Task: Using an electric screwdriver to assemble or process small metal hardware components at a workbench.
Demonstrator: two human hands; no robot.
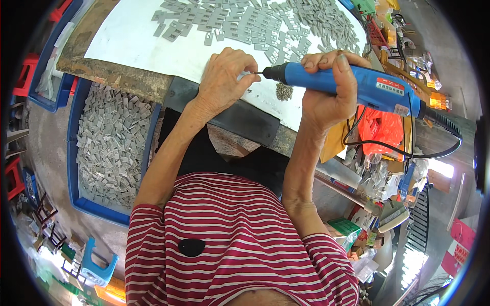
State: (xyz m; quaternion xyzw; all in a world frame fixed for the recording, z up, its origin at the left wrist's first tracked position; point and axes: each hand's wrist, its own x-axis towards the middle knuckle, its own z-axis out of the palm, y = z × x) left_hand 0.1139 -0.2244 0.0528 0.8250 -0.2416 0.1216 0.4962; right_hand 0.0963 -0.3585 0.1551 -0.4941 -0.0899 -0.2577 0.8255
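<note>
My right hand (329, 99) is wrapped round a blue electric screwdriver (319, 79), held level with its black nose and thin bit pointing left. Facing it, my left hand (227, 76) is closed in a pinch, thumb and forefinger right at the bit's tip. What the pinch holds is mostly hidden by the fingers; only a small pale bit of it shows. Just below the screwdriver's nose lies a little heap of tiny screws (284, 92). Beyond both hands, many flat grey metal pieces (250, 25) are spread over a white sheet (127, 38).
At left, a blue tray (76, 188) holds a mass of grey metal pieces. A dark padded bar (224, 120) runs along the worktable's near edge. The screwdriver's black cable (444, 150) loops at right, near a red plastic bag (380, 130) and assorted clutter.
</note>
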